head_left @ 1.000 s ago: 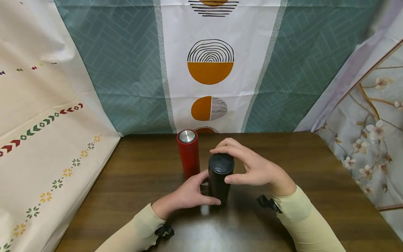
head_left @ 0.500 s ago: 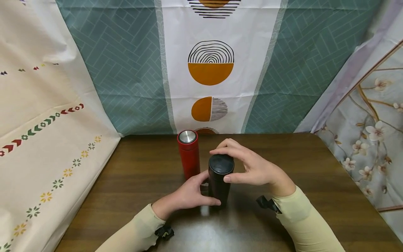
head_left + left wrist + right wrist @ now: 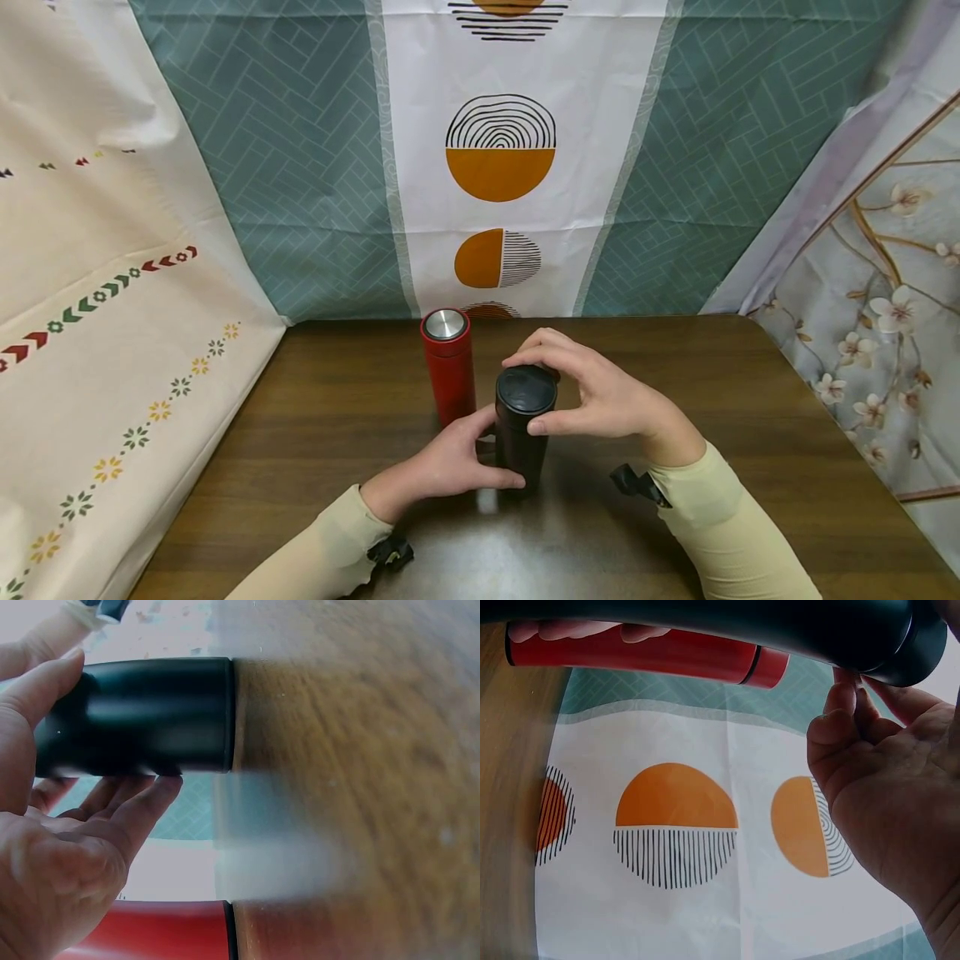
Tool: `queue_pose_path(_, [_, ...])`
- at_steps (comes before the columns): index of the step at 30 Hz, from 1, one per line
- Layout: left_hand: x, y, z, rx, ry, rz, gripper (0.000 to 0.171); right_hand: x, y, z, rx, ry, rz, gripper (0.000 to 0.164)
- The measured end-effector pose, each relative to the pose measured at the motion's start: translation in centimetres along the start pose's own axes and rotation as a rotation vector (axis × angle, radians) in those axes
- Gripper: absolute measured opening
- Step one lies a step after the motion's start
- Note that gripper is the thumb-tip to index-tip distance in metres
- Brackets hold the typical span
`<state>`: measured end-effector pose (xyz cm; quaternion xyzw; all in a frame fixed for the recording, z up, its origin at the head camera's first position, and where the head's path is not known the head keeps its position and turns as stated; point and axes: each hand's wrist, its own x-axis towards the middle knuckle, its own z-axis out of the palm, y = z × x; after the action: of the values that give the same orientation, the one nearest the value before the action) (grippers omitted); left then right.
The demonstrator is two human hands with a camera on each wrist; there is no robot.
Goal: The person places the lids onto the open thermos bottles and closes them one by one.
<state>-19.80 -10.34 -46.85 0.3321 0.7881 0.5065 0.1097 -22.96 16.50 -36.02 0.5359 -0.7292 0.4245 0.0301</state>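
A black thermos bottle (image 3: 522, 442) stands upright on the brown wooden table (image 3: 337, 392). Around its lower body my left hand (image 3: 450, 460) grips, thumb in front and fingers behind; the left wrist view shows them on either side of the bottle (image 3: 150, 712). My right hand (image 3: 600, 396) holds the round black lid (image 3: 527, 389) between thumb and fingers. In the right wrist view, fingertips of the right hand (image 3: 900, 757) touch the lid end. Just behind and left of the black bottle, a red thermos bottle (image 3: 450, 367) with a silver top stands upright.
A teal and white patterned cloth (image 3: 495, 167) hangs along the table's back edge. Cream cloth (image 3: 150, 333) borders the left side, and a flowered cloth (image 3: 885, 358) the right.
The right thumb has slid slightly left across the front of the lid, while the fingers behind shifted slightly right. My left hand and both bottles have stayed in place.
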Motion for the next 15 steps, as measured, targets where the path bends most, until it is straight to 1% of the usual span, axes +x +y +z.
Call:
queue_pose_path(9, [-0.01,-0.04,-0.01,0.012,0.0,0.017,0.077,0.13,-0.04,0.17,-0.001,0.023,0.012,0.063])
queue_pose_path(15, [0.0,0.0,-0.02,0.017,0.0,0.018,0.077,0.11,0.0,0.3,-0.017,0.039,0.038,0.062])
